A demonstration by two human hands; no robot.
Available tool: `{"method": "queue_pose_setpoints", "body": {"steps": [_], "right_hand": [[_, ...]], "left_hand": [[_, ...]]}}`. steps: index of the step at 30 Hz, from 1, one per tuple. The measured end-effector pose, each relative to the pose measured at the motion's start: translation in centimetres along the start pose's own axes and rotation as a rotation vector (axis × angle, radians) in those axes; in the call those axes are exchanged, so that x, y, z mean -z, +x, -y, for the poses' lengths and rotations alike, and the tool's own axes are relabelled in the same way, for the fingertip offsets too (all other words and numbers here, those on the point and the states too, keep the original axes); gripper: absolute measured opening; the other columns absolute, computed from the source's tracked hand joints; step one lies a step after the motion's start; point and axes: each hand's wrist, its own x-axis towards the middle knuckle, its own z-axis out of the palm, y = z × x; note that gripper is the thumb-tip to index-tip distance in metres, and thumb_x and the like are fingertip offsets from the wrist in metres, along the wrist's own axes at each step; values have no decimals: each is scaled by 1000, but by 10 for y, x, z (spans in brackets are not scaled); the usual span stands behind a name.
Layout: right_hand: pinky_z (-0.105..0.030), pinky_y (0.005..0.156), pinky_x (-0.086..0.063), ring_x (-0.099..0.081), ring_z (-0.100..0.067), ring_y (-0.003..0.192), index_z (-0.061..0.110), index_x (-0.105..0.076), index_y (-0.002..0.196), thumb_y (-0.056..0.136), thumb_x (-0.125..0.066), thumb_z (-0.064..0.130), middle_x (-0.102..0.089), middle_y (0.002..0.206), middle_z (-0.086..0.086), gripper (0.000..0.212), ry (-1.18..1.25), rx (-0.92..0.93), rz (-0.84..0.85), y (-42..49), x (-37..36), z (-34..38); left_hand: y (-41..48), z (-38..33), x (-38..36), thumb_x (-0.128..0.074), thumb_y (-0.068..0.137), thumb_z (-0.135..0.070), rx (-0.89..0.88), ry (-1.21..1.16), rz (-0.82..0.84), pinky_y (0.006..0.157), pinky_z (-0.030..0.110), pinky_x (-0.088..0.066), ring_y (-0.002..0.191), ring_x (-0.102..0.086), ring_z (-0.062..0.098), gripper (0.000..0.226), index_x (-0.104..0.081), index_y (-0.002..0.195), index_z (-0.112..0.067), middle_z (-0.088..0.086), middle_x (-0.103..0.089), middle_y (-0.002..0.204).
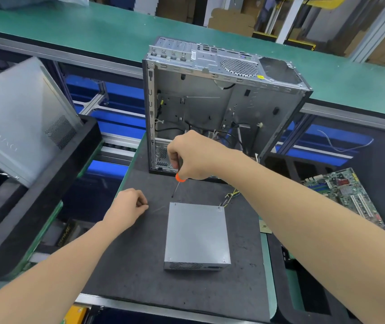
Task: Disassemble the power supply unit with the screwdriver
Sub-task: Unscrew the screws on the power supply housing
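The power supply unit (197, 232) is lying flat on the foam mat (128, 265), with its lid screws in place. The right hand (193, 155) is gripping the screwdriver (178, 183), whose tip is hanging just beyond the far-left corner screw (175, 204). The tip should be seated squarely and upright there. The left hand (128, 205) is curling nearby, and I cannot tell whether it is pinching anything; it would do better steadying the casing.

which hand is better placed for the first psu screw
Right. The right hand grips the orange-collared screwdriver, tip near the far-left corner screw of the grey metal power supply box; the left hand holds no tool.
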Motion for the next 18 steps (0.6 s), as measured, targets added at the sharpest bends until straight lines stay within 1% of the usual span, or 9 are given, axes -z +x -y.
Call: {"method": "queue_pose_setpoints", "body": {"steps": [3, 6, 9, 10, 11, 13, 14, 16, 18], "right_hand": [[-37, 70, -59, -65, -24, 89, 15, -70, 87, 78, -77, 8, -67, 91, 0, 14, -1, -17, 12, 1, -7, -3], [-40, 72, -60, -65, -25, 91, 15, -69, 88, 78, -75, 7, -67, 95, -1, 14, -8, -36, 5, 0, -10, -7], [-33, 66, -56, -65, -23, 89, 13, -70, 89, 79, -73, 6, -68, 92, -1, 13, -15, -47, -23, -4, -9, -12], [-30, 64, -53, -64, -22, 88, 14, -70, 89, 79, -73, 6, -68, 90, 0, 12, -10, -57, -36, -6, -8, -13], [-28, 61, -50, -64, -21, 87, 14, -70, 87, 79, -72, 6, -67, 87, 2, 12, -1, -66, -52, -9, -6, -16], [-25, 56, -45, -63, -20, 85, 15, -70, 85, 79, -72, 7, -64, 82, 6, 10, 15, -85, -79, -16, -1, -20], [-25, 56, -46, -63, -20, 85, 15, -69, 84, 78, -72, 8, -65, 83, 5, 9, 15, -98, -89, -19, 1, -22], [-31, 63, -55, -65, -23, 85, 16, -68, 84, 77, -70, 11, -66, 89, 1, 9, 15, -136, -100, -27, 5, -28], [-36, 68, -60, -68, -27, 82, 14, -68, 84, 75, -69, 13, -69, 89, -5, 9, 17, -181, -97, -36, 7, -35]], "left_hand": [[3, 2, -7, -82, 89, -13, 43, -49, -43, 79, 28, -51, 81, -63, 16, 6, -76, 89, -14, 0, -65, 87], [7, 1, -8, -85, 86, -11, 96, -109, -28, 77, 25, -49, 80, -64, 15, 9, -79, 92, -13, 0, -67, 84], [9, 4, -2, -84, 86, -4, 138, -155, 26, 70, 12, -45, 74, -63, 4, 15, -82, 96, -14, -4, -70, 81], [9, 5, 1, -80, 88, -1, 151, -174, 34, 72, 10, -45, 75, -64, 3, 17, -82, 98, -14, -4, -72, 82], [10, 5, 5, -76, 91, 0, 165, -191, 29, 78, 13, -47, 79, -65, 4, 20, -83, 101, -15, -3, -74, 85], [10, -1, 12, -67, 97, -1, 184, -216, -24, 91, 23, -51, 93, -69, 14, 23, -82, 106, -16, 2, -78, 99], [11, -8, 15, -65, 99, -3, 180, -233, -60, 95, 27, -51, 99, -69, 17, 23, -82, 108, -16, 3, -79, 105], [10, -32, 20, -65, 101, -8, 117, -290, -111, 94, 27, -51, 102, -69, 16, 22, -81, 109, -20, -1, -79, 107], [8, -66, 21, -69, 99, -13, -32, -355, -74, 90, 26, -54, 99, -72, 13, 19, -81, 108, -24, -7, -79, 104]]}}
